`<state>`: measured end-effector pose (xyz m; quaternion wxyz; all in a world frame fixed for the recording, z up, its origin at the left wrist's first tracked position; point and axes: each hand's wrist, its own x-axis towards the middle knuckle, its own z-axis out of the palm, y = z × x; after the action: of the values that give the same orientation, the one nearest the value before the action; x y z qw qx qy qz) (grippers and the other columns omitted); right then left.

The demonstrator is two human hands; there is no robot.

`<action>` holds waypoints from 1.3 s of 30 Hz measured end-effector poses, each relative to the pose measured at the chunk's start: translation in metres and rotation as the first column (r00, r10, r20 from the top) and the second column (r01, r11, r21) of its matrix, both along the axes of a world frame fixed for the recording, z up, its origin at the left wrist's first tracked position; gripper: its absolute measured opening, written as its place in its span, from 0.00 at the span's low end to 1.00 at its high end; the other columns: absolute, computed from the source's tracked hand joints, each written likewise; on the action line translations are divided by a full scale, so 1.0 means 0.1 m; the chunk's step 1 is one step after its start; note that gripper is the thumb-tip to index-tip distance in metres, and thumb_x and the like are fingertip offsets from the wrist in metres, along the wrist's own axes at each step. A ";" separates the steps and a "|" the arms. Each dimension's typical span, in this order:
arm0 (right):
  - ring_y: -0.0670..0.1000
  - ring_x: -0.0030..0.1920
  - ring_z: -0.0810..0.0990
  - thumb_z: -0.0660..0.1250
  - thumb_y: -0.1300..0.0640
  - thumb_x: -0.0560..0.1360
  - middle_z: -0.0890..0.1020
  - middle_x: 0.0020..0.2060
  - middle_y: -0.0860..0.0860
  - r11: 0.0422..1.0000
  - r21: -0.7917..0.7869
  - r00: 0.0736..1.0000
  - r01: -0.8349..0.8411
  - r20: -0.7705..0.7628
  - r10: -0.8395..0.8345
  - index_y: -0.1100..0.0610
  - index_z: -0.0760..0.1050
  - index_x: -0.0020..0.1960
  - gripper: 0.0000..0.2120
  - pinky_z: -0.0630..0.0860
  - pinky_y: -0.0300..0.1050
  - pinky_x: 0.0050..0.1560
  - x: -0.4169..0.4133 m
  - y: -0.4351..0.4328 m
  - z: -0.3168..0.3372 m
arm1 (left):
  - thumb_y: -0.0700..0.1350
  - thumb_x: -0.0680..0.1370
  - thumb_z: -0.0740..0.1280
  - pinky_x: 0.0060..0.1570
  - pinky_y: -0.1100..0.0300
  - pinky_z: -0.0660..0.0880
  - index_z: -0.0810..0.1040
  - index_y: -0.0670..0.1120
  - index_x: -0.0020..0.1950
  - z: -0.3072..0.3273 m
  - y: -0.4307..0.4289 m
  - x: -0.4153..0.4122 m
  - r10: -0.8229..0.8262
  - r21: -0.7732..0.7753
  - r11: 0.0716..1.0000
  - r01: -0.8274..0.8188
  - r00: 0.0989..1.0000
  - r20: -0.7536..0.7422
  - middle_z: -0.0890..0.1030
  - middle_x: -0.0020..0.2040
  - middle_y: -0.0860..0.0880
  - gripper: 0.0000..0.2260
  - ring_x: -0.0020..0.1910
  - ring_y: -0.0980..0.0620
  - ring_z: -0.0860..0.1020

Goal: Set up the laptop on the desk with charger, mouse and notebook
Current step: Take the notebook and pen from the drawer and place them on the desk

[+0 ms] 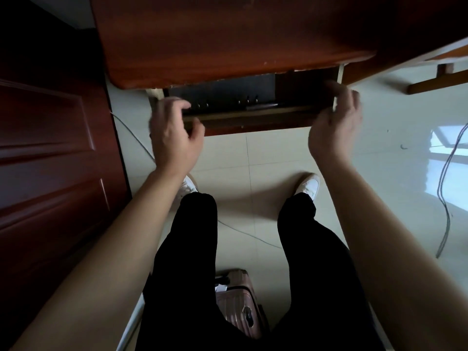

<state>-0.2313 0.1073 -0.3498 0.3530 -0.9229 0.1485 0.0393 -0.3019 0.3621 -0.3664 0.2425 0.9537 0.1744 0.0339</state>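
Reaching with both arms for the pull-out tray [253,115] slung under the wooden surface [228,41], with a dark flat slab [222,93], taken for the laptop, lying in the tray's left part and half tucked beneath the surface's front edge. Had the left hand [174,130] over the tray's left end, fingers loosely curled, gripping nothing visible. Had the right hand [334,122] at the tray's right end, fingers bent toward the side rail and blurred; could not tell whether gripping it or merely near.

Judged the slab stiff, fairly heavy and smooth-skinned, apt to slide out of a one-sided pinch and to suffer from a knock against the surface's underside. Best taken with both hands, one at each short side, palms under the base rather than on the lid's edge, and drawn out level before lifting.

Saw no charger, mouse or notebook; only a loose cable [445,198] on the floor to the right and a pink suitcase [238,300] between the legs.
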 end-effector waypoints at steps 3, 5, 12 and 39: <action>0.63 0.57 0.76 0.59 0.57 0.75 0.78 0.56 0.60 0.910 -0.174 0.916 -0.376 -0.222 0.335 0.60 0.76 0.59 0.15 0.71 0.53 0.51 0.13 0.14 -0.05 | 0.47 0.78 0.64 0.64 0.47 0.69 0.75 0.40 0.66 -0.08 -0.03 0.14 -0.098 -0.038 0.995 0.092 0.971 -0.218 0.73 0.67 0.38 0.18 0.67 0.39 0.70; 0.64 0.61 0.73 0.62 0.54 0.76 0.76 0.59 0.61 0.844 -0.196 0.829 -0.500 -0.389 0.401 0.60 0.73 0.63 0.18 0.72 0.57 0.54 0.22 0.23 -0.10 | 0.51 0.79 0.61 0.66 0.46 0.67 0.72 0.42 0.70 -0.12 -0.05 0.19 -0.074 -0.005 0.997 0.076 0.951 -0.302 0.70 0.71 0.38 0.22 0.71 0.38 0.67; 0.61 0.65 0.74 0.64 0.47 0.78 0.76 0.66 0.57 0.756 -0.080 0.603 -0.650 -0.660 0.448 0.54 0.68 0.74 0.26 0.73 0.60 0.66 0.61 0.40 -0.23 | 0.53 0.80 0.51 0.61 0.43 0.71 0.79 0.44 0.61 -0.22 -0.10 0.18 -0.090 0.158 0.973 0.169 0.906 -0.414 0.67 0.76 0.40 0.23 0.67 0.37 0.72; 0.59 0.75 0.66 0.56 0.48 0.83 0.70 0.74 0.58 0.779 -0.495 0.834 -0.384 0.177 0.523 0.54 0.68 0.76 0.23 0.58 0.58 0.74 0.74 0.39 0.32 | 0.52 0.78 0.51 0.57 0.48 0.70 0.81 0.42 0.58 -0.16 -0.09 0.22 -0.101 0.180 0.963 0.203 0.883 -0.457 0.64 0.77 0.38 0.23 0.64 0.36 0.74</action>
<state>-0.1570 0.1464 -0.3182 0.1334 -0.9807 -0.1323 -0.0533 -0.2803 0.3535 -0.3825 0.0899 0.9680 0.1446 -0.1845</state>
